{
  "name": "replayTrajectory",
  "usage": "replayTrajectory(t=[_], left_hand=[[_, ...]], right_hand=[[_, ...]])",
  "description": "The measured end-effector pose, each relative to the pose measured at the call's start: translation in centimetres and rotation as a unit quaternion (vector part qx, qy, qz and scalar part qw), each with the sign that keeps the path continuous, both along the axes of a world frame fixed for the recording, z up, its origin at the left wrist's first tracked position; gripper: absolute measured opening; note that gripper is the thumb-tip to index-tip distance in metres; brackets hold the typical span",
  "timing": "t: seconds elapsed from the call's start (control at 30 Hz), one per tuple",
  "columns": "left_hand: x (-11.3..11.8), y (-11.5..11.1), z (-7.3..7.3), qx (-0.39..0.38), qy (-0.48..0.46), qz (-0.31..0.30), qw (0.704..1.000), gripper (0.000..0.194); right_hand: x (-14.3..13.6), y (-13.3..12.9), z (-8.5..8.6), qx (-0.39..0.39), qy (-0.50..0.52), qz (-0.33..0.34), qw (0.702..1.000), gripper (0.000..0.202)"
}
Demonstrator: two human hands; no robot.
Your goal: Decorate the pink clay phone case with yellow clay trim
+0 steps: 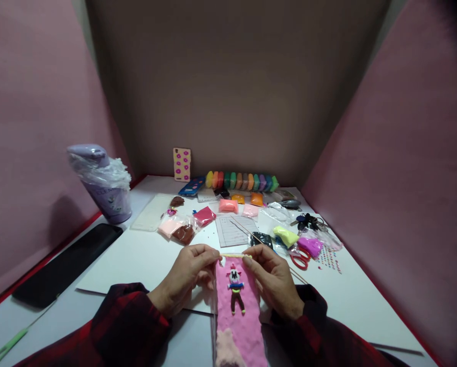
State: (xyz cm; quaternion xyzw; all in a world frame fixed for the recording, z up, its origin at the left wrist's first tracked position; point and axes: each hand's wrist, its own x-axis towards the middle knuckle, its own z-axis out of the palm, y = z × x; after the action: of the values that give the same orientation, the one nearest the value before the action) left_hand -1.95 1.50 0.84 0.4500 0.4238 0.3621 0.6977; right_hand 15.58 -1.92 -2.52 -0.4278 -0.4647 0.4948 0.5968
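A long clear case, apparently a phone case (225, 300), stands tilted in front of me, covered in pink clay. A small clay figure (235, 289) with a white head, blue top and brown legs decorates its middle. Along the top edge runs a thin pale-yellow clay strip (234, 255). My left hand (188, 275) pinches the top left corner at the strip's end, beside a small white clay bit (223, 262). My right hand (273, 278) is closed on the top right corner, thumb in front. The case's lower end, with a peach patch (228, 346), runs out of view.
Behind the hands lie bagged clay (204, 216), paper (230, 232), red-handled scissors (300, 259), keys (308, 221) and sticker gems (330, 257). A row of coloured clay (242, 181) stands farther back. At left are a purple bottle (106, 188), a black case (68, 262) and a green-handled tool (10, 344).
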Motion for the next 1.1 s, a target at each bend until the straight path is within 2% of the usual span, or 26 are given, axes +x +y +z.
replayTrajectory(t=[0.5,0.77,1.1], left_hand=[[-0.10,0.37,-0.71,0.025,0.048,0.008,0.999,0.019],[-0.13,0.04,-0.18,0.024,-0.005,-0.001,1.000,0.024],[-0.17,0.11,-0.57,0.039,0.031,0.007,0.999,0.018]], right_hand=[[-0.22,-0.13,0.16,0.000,-0.001,0.007,1.000,0.020],[-0.20,0.10,0.36,-0.005,-0.003,-0.009,1.000,0.023],[-0.24,-0.10,0.42,-0.013,0.006,-0.004,1.000,0.022]])
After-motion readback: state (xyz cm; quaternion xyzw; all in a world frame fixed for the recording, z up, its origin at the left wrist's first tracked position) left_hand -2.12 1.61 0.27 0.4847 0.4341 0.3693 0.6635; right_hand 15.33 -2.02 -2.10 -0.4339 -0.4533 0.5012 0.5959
